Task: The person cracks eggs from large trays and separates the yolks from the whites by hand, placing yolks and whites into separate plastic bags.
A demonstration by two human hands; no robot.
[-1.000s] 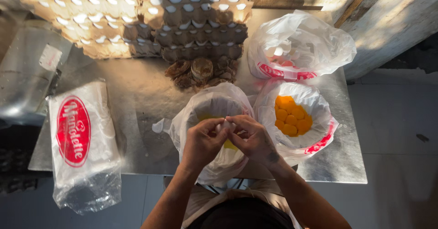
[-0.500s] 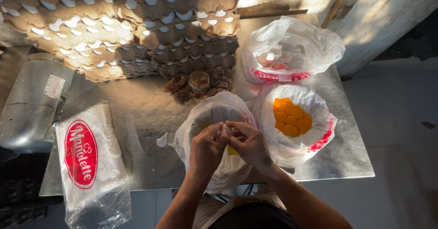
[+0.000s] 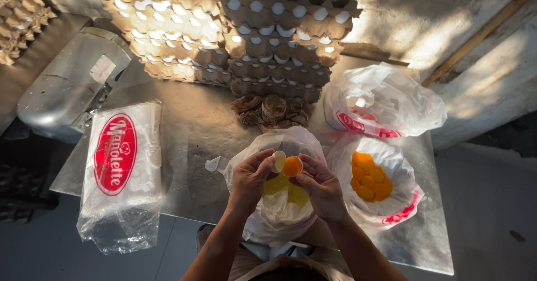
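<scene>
My left hand [image 3: 251, 177] holds one half of a cracked white eggshell [image 3: 278, 160]. My right hand [image 3: 321, 186] holds the other half with an orange yolk [image 3: 292, 166] sitting in it. Both hands hover over a bag-lined bowl [image 3: 263, 225] holding yellowish egg liquid [image 3: 285, 188]. Just right of it sits a second bag-lined bowl [image 3: 342, 163] with several orange yolks [image 3: 369, 183] in it.
Stacks of cardboard egg trays [image 3: 240, 29] with white eggs stand at the back of the metal table [image 3: 196, 124]. A white plastic bag [image 3: 386, 99] lies back right, a packaged bag with a red oval label [image 3: 120, 158] at left, crumpled tray pieces [image 3: 268, 110] mid-table.
The egg, held closed between both hands before, is now split in two halves with the yolk exposed. The camera view has tilted further up the tray stacks.
</scene>
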